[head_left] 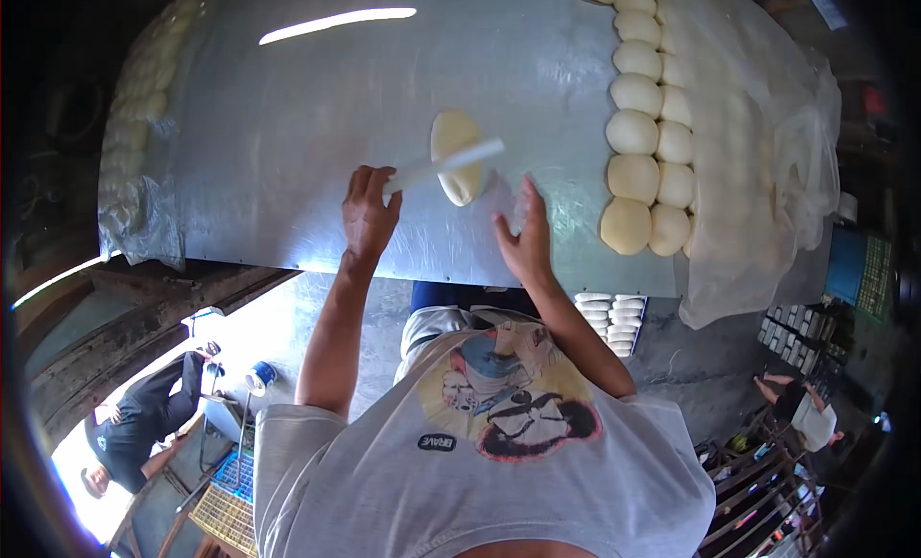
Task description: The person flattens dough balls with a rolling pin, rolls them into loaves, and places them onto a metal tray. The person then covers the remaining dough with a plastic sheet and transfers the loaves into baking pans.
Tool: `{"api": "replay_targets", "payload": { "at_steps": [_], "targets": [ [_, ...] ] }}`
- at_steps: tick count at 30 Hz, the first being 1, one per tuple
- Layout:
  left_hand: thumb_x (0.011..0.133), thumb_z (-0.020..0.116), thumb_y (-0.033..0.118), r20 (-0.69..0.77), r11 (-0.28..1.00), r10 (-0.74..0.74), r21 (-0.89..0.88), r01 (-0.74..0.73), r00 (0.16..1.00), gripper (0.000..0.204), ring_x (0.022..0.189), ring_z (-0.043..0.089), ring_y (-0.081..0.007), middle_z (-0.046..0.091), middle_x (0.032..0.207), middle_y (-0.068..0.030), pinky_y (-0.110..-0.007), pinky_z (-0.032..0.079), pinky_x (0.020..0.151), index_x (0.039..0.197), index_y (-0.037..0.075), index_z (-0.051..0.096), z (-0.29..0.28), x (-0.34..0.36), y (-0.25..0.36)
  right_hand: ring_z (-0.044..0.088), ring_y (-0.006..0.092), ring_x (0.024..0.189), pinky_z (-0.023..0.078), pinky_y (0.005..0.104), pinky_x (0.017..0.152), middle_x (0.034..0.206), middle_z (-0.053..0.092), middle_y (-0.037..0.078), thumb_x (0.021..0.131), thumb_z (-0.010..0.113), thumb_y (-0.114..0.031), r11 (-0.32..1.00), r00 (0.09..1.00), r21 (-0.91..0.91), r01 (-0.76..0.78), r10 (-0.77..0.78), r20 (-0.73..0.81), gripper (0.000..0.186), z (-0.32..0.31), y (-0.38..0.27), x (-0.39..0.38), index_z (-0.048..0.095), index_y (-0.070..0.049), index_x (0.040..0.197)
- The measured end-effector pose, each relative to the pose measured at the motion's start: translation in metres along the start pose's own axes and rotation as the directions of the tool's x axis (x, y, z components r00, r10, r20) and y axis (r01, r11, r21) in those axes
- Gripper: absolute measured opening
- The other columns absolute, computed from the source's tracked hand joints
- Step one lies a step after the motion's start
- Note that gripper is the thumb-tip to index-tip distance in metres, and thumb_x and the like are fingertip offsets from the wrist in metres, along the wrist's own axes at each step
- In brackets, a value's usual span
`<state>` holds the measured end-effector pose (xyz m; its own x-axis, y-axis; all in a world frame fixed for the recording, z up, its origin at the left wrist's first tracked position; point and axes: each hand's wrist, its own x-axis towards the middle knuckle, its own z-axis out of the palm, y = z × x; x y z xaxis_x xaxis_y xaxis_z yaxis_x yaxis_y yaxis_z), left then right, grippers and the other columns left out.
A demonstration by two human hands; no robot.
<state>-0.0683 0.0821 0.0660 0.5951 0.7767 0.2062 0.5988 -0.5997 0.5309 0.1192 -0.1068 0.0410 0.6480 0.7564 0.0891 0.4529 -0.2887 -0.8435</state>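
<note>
A flattened oval piece of pale dough [452, 134] lies on the metal table [288, 126], with a short white rod [473, 153] crossing over it at a slant. My left hand [367, 208] grips the rod's left end, fingers closed round it. To the right of and just below the dough, my right hand [524, 230] is open, fingers apart, holding nothing. Whether the rod presses on the dough or hovers just over it, I cannot tell.
Dough balls [633, 131] line the table's right side, partly under plastic sheeting [748, 174]; more lie under plastic [144, 213] at the left. Below are a tray of shaped dough [611, 325] and crates [221, 520]. Two other people [139, 424] [814, 419] are off at either side.
</note>
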Motion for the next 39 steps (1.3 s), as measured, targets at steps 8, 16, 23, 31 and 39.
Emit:
{"api": "replay_targets", "payload": {
  "at_steps": [8, 16, 23, 31, 39],
  "targets": [
    [0.104, 0.044, 0.033, 0.062, 0.905, 0.053, 0.419, -0.074, 0.997, 0.047, 0.146, 0.037, -0.031, 0.049, 0.152, -0.0066, -0.06, 0.02, 0.119, 0.144, 0.01, 0.052, 0.097, 0.087, -0.043, 0.037, 0.0484, 0.141, 0.025, 0.0686, 0.114, 0.148, 0.046, 0.023, 0.1, 0.05, -0.031, 0.72, 0.949, -0.618, 0.315, -0.253, 0.189, 0.052, 0.05, 0.052, 0.151, 0.052, 0.002, 0.14],
    [0.106, 0.036, 0.038, 0.081, 0.926, 0.096, 0.359, -0.119, 0.992, 0.055, 0.149, 0.035, -0.0335, 0.044, 0.158, -0.0102, -0.058, 0.017, 0.121, 0.151, 0.008, 0.046, 0.126, 0.221, -0.068, 0.028, 0.0487, 0.147, 0.014, 0.0737, 0.115, 0.158, 0.037, 0.023, 0.103, 0.042, -0.035, 0.747, 0.958, -0.618, 0.244, -0.283, 0.037, 0.056, 0.089, 0.065, 0.298, 0.049, -0.001, 0.146],
    [0.101, 0.049, 0.035, 0.091, 0.911, 0.17, 0.366, -0.192, 0.981, 0.047, 0.134, 0.048, -0.0377, 0.055, 0.142, -0.0192, -0.056, 0.035, 0.111, 0.14, 0.009, 0.056, 0.114, 0.321, -0.064, 0.034, 0.0494, 0.145, 0.016, 0.0746, 0.114, 0.153, 0.046, 0.02, 0.102, 0.044, -0.034, 0.763, 0.948, -0.604, 0.23, -0.317, -0.039, 0.051, 0.106, 0.053, 0.388, 0.054, -0.006, 0.144],
    [0.096, 0.059, 0.036, 0.132, 0.916, 0.066, 0.385, -0.112, 0.989, 0.035, 0.11, 0.06, -0.0351, 0.063, 0.119, -0.0158, -0.051, 0.05, 0.085, 0.11, 0.004, 0.061, 0.134, 0.325, -0.08, 0.042, 0.0462, 0.139, 0.023, 0.0744, 0.111, 0.148, 0.052, 0.018, 0.1, 0.047, -0.032, 0.654, 0.913, -0.713, 0.253, -0.406, -0.049, 0.046, 0.111, 0.067, 0.408, 0.062, -0.004, 0.132],
    [0.091, 0.064, 0.051, 0.355, 0.996, 0.03, 0.067, -0.057, 0.934, 0.048, 0.092, 0.067, -0.0359, 0.07, 0.094, -0.0204, -0.047, 0.053, 0.081, 0.097, 0.004, 0.07, 0.097, 0.205, -0.077, 0.026, 0.0471, 0.15, 0.018, 0.071, 0.116, 0.161, 0.029, 0.027, 0.101, 0.045, -0.04, 0.651, 0.93, -0.7, 0.293, -0.023, 0.367, 0.07, 0.084, 0.055, 0.238, 0.033, 0.005, 0.153]
  ]
}}
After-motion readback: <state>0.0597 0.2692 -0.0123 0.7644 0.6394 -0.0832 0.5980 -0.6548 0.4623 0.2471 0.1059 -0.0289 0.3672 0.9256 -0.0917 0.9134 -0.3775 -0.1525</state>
